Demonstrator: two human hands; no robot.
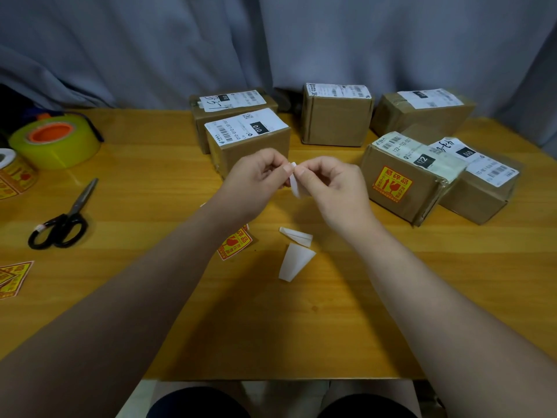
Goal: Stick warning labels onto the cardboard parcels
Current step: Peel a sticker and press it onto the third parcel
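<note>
While both hover above the worktop (150, 188), left hand (256, 182) and right hand (331, 188) pinch a white paper strip (294, 184) in curled fingers (285, 169) before a parcel (250, 146); a warning label (233, 245) lies below the left wrist.

Six brown parcels (336, 122) stand grouped; one bears a red-yellow warning label (391, 184).

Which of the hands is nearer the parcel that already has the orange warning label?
Right. The right hand sits just left of that parcel, apart from it; the left hand is farther left, beyond the white slip both hands pinch.
</note>
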